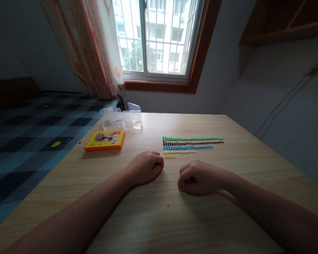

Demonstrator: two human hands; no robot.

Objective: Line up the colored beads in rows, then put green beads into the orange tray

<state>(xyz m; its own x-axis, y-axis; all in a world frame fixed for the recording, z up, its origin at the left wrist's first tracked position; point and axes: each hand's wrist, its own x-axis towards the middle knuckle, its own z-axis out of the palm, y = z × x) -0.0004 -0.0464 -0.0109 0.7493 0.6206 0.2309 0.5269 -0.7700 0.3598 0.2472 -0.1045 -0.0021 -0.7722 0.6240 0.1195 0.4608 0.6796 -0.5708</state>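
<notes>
My left hand (pixel 148 165) rests on the table with its fingers curled, just left of a short row of tiny yellow pieces (pixel 169 157). Beyond that row lie longer rows of small pieces: cream (pixel 178 152), blue (pixel 185 147), brown (pixel 185 143) and green (pixel 190 139). To the right, my right hand (pixel 200 176) is also closed, its fingertips bent down near the tabletop. Whatever either hand may hold is hidden or too small to make out. Two loose yellow bits lie nearer to me, one small yellow piece (pixel 168 204) being the clearer.
An orange-yellow box (pixel 104 140) with a printed top lies at the left of the wooden table (pixel 137 225). Behind it stand clear plastic cases (pixel 122 120) with raised lids. A checked bed (pixel 23 134) adjoins the table's left edge; a window is ahead.
</notes>
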